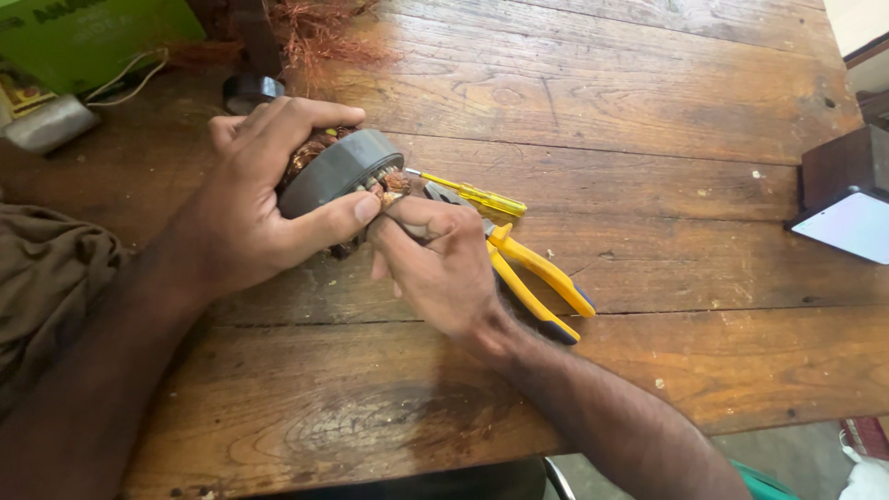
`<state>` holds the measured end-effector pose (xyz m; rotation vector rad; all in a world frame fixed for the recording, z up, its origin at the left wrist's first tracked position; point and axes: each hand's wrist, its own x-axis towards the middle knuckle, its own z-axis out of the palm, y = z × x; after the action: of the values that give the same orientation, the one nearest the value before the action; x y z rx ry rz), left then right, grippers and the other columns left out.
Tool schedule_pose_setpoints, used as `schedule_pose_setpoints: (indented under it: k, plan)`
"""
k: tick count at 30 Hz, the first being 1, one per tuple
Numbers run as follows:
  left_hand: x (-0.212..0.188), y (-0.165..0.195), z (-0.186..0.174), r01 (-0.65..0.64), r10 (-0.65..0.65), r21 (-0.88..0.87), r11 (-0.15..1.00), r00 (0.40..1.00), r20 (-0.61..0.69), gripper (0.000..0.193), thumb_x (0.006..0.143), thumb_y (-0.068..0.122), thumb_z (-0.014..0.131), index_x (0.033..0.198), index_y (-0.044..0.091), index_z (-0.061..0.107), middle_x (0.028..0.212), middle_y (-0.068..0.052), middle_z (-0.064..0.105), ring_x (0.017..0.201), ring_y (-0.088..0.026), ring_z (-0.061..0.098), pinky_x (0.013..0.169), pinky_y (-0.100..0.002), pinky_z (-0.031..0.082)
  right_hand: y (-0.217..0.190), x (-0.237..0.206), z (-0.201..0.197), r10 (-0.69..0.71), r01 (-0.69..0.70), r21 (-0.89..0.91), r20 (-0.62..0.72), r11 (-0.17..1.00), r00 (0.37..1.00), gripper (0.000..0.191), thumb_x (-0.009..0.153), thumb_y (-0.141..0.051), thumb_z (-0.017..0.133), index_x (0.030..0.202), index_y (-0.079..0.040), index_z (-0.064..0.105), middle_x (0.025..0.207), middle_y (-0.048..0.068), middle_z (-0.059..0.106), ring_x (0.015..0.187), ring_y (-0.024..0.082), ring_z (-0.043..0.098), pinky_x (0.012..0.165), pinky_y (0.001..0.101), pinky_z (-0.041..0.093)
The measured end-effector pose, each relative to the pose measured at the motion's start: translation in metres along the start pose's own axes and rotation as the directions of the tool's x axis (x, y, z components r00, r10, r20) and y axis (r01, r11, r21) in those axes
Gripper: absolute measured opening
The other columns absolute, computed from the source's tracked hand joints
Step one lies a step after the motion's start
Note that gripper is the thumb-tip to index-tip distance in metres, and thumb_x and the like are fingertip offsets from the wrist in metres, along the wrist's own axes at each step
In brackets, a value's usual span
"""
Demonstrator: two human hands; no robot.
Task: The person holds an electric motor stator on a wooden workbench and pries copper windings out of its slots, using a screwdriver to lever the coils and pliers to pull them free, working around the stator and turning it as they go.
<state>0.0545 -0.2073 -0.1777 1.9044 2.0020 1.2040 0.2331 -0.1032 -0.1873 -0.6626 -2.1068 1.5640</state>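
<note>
Seen from above, a person's left hand [245, 199] is wrapped around a round grey motor stator [338, 171] with copper windings showing at its core, thumb along the near rim and fingers curled over the far side, holding it tilted just off a worn wooden workbench [648, 111]. Right hand [440, 259] is closed with its fingertips pinched at the stator's open face, touching the winding ends; what, if anything, is caught between those fingertips cannot be told. Both hands meet at the stator. Just beyond the right hand lie yellow-handled pliers [537, 282], partly hidden by the knuckles, and next to them a slim yellow screwdriver [472, 194]. Past the left hand sit a dark roll of tape [250, 90] and a tangle of loose copper wire [319, 32]. Farther to the left-hand side are a green box [83, 37] and brown cloth [46, 278]; well off to the right lies a phone [847, 225], screen lit.
</note>
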Motion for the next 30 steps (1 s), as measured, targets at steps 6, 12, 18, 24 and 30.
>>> schedule_pose_setpoints:
  k: [6, 12, 18, 24, 30]
  plan:
    - [0.005, 0.001, 0.001, -0.012, 0.013, 0.029, 0.999, 1.0, -0.018, 0.061, 0.091, 0.046, 0.073, 0.141, 0.014, 0.058, 0.124, -0.007, 0.064, 0.119, -0.02, 0.055, 0.109, -0.038, 0.027, 0.006, 0.004, -0.005, 0.055, -0.056, 0.121, 0.011, 0.991, 0.998, 0.026, 0.099, -0.014, 0.06, 0.078, -0.002, 0.071, 0.063, 0.0, 0.066, 0.049, 0.004, 0.056, 0.043, 0.0235, 0.043]
    - [0.008, 0.002, 0.003, 0.062, -0.06, -0.093, 0.994, 0.998, 0.025, 0.06, 0.088, 0.042, 0.073, 0.137, 0.011, 0.058, 0.109, -0.006, 0.072, 0.093, -0.017, 0.07, 0.086, -0.034, 0.051, 0.013, 0.005, -0.005, 0.102, -0.111, 0.21, 0.05, 0.971, 0.994, 0.032, 0.101, -0.017, 0.061, 0.074, -0.003, 0.069, 0.061, 0.001, 0.064, 0.047, 0.005, 0.054, 0.042, 0.0232, 0.041]
    - [0.014, 0.004, 0.005, 0.022, -0.015, -0.211, 0.977, 0.999, 0.031, 0.059, 0.091, 0.036, 0.075, 0.14, 0.008, 0.057, 0.107, -0.007, 0.077, 0.088, -0.015, 0.077, 0.079, -0.03, 0.061, 0.021, 0.007, -0.009, 0.109, -0.139, 0.36, 0.105, 0.923, 0.989, 0.033, 0.104, -0.019, 0.062, 0.077, -0.002, 0.069, 0.065, 0.003, 0.067, 0.049, 0.006, 0.055, 0.045, 0.0229, 0.042]
    - [0.017, 0.007, 0.012, 0.062, -0.057, -0.152, 0.987, 0.998, 0.037, 0.062, 0.089, 0.042, 0.074, 0.14, 0.011, 0.058, 0.113, -0.007, 0.074, 0.096, -0.016, 0.072, 0.09, -0.034, 0.053, 0.02, 0.009, -0.014, 0.144, -0.169, 0.353, 0.096, 0.92, 0.985, 0.031, 0.103, -0.018, 0.062, 0.077, -0.002, 0.069, 0.064, 0.002, 0.066, 0.048, 0.007, 0.055, 0.044, 0.023, 0.042]
    - [0.009, 0.004, 0.01, 0.095, -0.095, 0.0, 0.995, 0.994, 0.052, 0.067, 0.086, 0.053, 0.07, 0.141, 0.017, 0.059, 0.109, -0.005, 0.069, 0.101, -0.019, 0.056, 0.106, -0.04, 0.028, 0.011, -0.001, -0.02, -0.005, 0.003, 0.026, 0.068, 1.0, 0.998, 0.02, 0.098, -0.017, 0.066, 0.086, -0.002, 0.07, 0.067, 0.002, 0.066, 0.058, 0.006, 0.061, 0.048, 0.0252, 0.049]
